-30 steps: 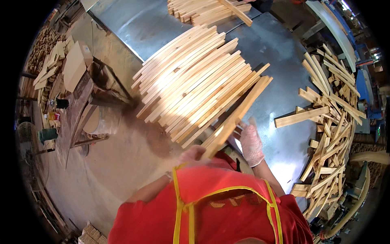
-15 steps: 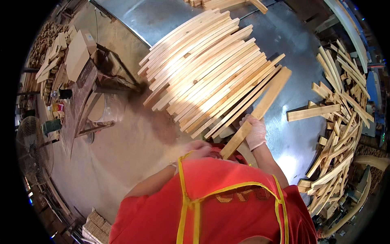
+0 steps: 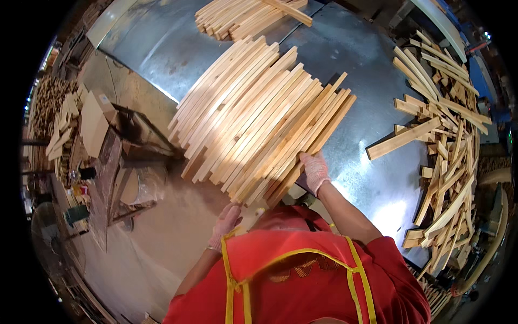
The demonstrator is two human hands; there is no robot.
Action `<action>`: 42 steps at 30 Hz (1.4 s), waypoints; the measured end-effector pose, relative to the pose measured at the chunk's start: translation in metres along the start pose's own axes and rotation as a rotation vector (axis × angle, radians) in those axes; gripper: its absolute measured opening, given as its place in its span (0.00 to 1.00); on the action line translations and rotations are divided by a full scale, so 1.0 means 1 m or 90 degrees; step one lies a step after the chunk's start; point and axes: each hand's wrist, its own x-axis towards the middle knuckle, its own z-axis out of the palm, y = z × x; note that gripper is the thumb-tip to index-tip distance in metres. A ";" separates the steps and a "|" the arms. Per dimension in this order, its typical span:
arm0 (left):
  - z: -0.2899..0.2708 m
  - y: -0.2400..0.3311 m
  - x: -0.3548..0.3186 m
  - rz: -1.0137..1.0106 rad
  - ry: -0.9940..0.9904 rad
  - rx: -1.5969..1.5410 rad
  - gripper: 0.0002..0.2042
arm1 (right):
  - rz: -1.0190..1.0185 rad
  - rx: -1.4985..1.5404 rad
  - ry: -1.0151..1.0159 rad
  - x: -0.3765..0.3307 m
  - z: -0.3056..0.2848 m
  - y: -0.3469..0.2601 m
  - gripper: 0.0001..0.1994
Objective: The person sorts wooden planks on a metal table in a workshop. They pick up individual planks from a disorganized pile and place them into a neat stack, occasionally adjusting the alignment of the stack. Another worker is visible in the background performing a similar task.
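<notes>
1. The row (image 3: 245,121) of pale wooden strips is lying slantwise on the metal table (image 3: 372,81), its lower-left ends jutting past the edge over the floor (image 3: 156,248).
2. The right hand (image 3: 316,171), gloved, is grasping the outer strip (image 3: 331,124) by its near part, with the thumb side resting along the wood.
3. That strip is lying against the right side of the row, parallel to its neighbours.
4. The left hand (image 3: 226,218), also gloved, is reaching up to the near ends of the row with its fingertips; whether it is gripping or merely touching them, I cannot tell at this angle.
5. The strips are standing unevenly at both ends, some projecting beyond others.
6. A second batch (image 3: 229,19) is sitting farther off on the table, with a crosswise strip (image 3: 288,11) lying over it.
7. On the right, a jumbled pile (image 3: 448,208) is spreading along the table, and a short strip (image 3: 403,139) is poking out leftward from it.
8. On the left, a bench (image 3: 108,181) is standing on the floor.
9. The person is wearing a red apron (image 3: 286,248) with yellow trim.
</notes>
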 end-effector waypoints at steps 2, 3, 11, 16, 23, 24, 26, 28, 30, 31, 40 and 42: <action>-0.022 0.020 0.007 0.020 -0.195 -0.116 0.27 | -0.006 -0.032 0.017 -0.006 -0.004 -0.002 0.27; -0.021 0.034 0.010 0.014 -0.262 -0.146 0.30 | -0.007 -0.049 0.026 -0.008 -0.008 -0.002 0.27; 0.121 0.140 0.051 -0.029 -0.292 0.617 0.44 | -0.188 0.016 0.083 -0.018 -0.006 0.009 0.31; 0.108 0.137 0.038 0.221 -0.113 0.935 0.43 | -0.002 -0.338 -0.179 -0.072 0.038 -0.084 0.33; 0.081 0.132 0.082 0.365 0.095 0.938 0.25 | -0.199 -0.405 -0.166 -0.047 0.018 -0.071 0.35; 0.067 0.142 0.087 0.386 0.104 0.918 0.24 | -0.185 -0.346 -0.148 -0.035 -0.004 -0.065 0.37; 0.043 0.171 0.094 0.357 0.190 0.872 0.23 | -0.115 -0.256 -0.087 -0.011 -0.033 -0.045 0.42; 0.027 0.203 0.097 0.458 0.264 0.924 0.25 | -0.016 -0.198 0.002 0.018 -0.046 -0.027 0.51; 0.002 0.220 0.115 0.445 0.300 1.016 0.28 | -0.043 -0.278 0.076 0.029 -0.027 -0.028 0.57; -0.009 0.221 0.123 0.433 0.321 1.062 0.29 | -0.077 -0.348 0.132 0.028 -0.011 -0.035 0.58; -0.035 0.184 0.136 0.479 0.387 1.044 0.40 | -0.112 -0.312 0.219 0.040 0.033 -0.055 0.60; -0.042 0.180 0.135 0.391 0.385 1.004 0.39 | -0.101 -0.217 0.228 0.043 0.033 -0.057 0.54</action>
